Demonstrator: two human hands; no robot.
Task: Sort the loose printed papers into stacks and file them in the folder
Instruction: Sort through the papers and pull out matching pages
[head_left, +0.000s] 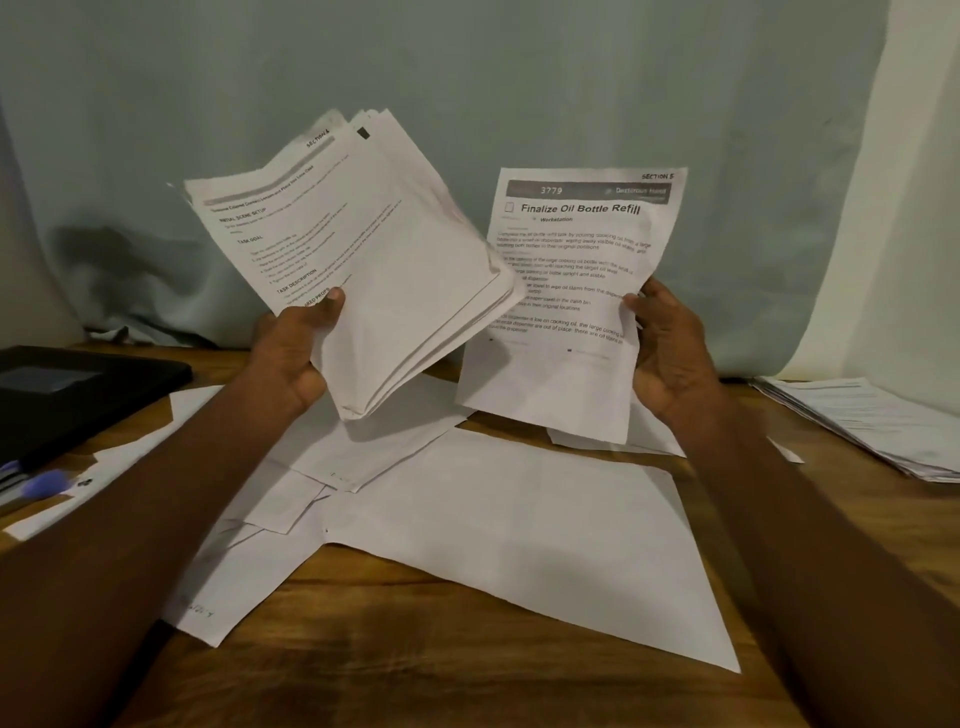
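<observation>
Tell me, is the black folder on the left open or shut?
Shut, as far as visible: the black folder lies flat on the table, cover down, no papers showing inside.

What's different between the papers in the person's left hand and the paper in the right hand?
The left hand grips a thick sheaf of papers, tilted and fanned at the edges; the right hand holds a single sheet, nearly upright. The sheaf's top page is marked Section 4, the single sheet Section 5, titled "Finalize Oil Bottle Refill". Both are white printed pages held above the table.

I note a wooden table (467, 691) set against a pale blue cloth backdrop (467, 67). At its left edge lies a blurred purple pen (44, 486). I cannot read further detail.
</observation>
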